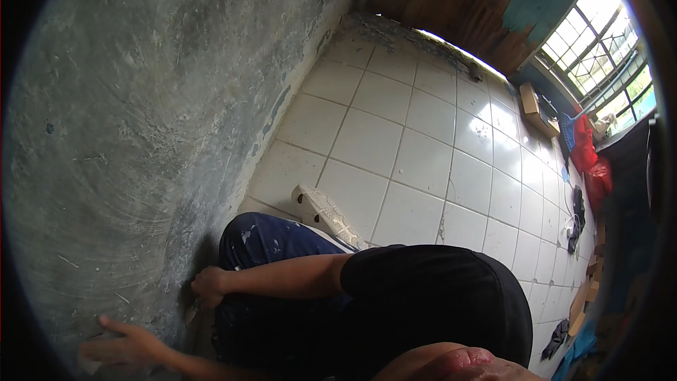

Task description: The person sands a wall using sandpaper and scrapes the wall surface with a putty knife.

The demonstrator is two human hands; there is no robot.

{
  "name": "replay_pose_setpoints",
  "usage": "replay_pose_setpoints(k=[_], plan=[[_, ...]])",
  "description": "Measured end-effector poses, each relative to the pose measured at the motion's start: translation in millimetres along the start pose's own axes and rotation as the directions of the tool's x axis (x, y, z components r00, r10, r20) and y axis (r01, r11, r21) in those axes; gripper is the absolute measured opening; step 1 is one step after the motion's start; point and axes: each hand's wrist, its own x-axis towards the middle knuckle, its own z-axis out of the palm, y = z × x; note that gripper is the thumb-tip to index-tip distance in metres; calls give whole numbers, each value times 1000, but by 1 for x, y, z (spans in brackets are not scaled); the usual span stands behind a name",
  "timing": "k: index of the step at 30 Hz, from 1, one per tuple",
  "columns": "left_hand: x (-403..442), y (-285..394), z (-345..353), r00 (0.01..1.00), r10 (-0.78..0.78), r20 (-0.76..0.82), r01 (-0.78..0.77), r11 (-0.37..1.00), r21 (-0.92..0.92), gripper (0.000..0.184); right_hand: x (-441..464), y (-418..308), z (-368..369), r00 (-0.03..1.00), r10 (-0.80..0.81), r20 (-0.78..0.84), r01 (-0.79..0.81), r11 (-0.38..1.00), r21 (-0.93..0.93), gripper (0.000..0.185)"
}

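Observation:
My left hand (127, 344) is at the grey wall (141, 120), low at the left, with its fingers stretched out and the thumb apart. A small pale patch shows under its fingertips; I cannot tell what it is. My right hand (209, 286) is curled closed beside my bent knee, close to the base of the wall. Its fingers are turned away, so anything in them is hidden. The wall is rough, with scratches and curved smear marks. My dark blue trousers (264, 240) carry whitish flecks.
A cream patterned shoe (328, 215) is beyond my knee on the white tiled floor (416, 159). Debris lies along the far edge. A cardboard box (536, 111), red bags (589, 152) and dark cloth (577, 212) line the right side, below a barred window (592, 35).

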Motion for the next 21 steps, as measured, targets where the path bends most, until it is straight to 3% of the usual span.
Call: replay_pose_setpoints(k=[5,7,11,13,16,19,21], plan=[[-100,-2,-5,979,53,196,-51,999,-16,81,3,2,4,1000,-6,23,7,999,-44,47],[-111,-6,-5,939,13,343,-69,986,150,82,5,1,4,1000,-13,9,13,998,-62,47],[-56,-16,4,969,-30,247,26,1000,17,82,-1,-1,0,1000,6,9,-6,999,-36,48],[-7,-25,8,996,-5,91,6,1000,-10,82,2,1,3,1000,1,-9,-1,999,-34,49],[40,-15,4,999,-49,-13,48,997,-53,83,3,0,0,1000,8,21,-7,999,-42,50],[34,-4,3,998,20,-66,-24,998,-61,83,0,-2,-3,1000,12,18,-12,1000,-16,49],[4,3,0,1000,26,-3,-26,999,-19,83,-1,-4,-5,1000,13,27,-13,1000,-5,48]])
